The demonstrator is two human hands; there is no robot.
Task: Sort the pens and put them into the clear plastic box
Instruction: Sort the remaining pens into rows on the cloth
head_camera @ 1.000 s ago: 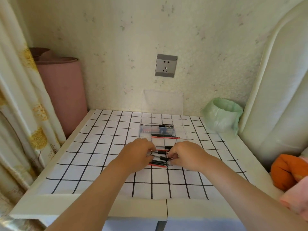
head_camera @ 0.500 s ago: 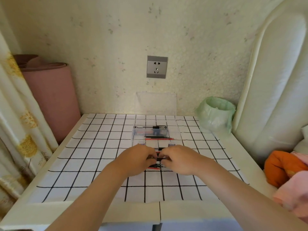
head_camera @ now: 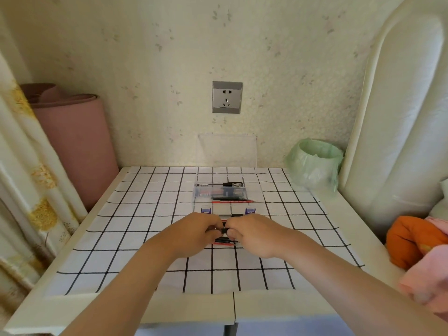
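A bundle of black and red pens (head_camera: 225, 240) lies on the checked cloth at the table's middle. My left hand (head_camera: 194, 232) and my right hand (head_camera: 252, 235) meet over it with curled fingers, both pinching a black pen (head_camera: 224, 230) between them. The hands hide most of the bundle. Just behind them stands the clear plastic box (head_camera: 219, 192) with purple latches, holding a few pens. Black and red pens (head_camera: 232, 200) lie across the box's front part.
A clear lid (head_camera: 226, 150) leans on the wall behind the box. At the table's back right stands a bin with a green bag (head_camera: 314, 163). A pink roll (head_camera: 72, 141) and a curtain stand at the left, orange and pink cloth (head_camera: 417, 241) at the right.
Both hands have drawn closer together over the pen bundle until their fingertips meet on a black pen. The camera has tilted and shifted slightly.
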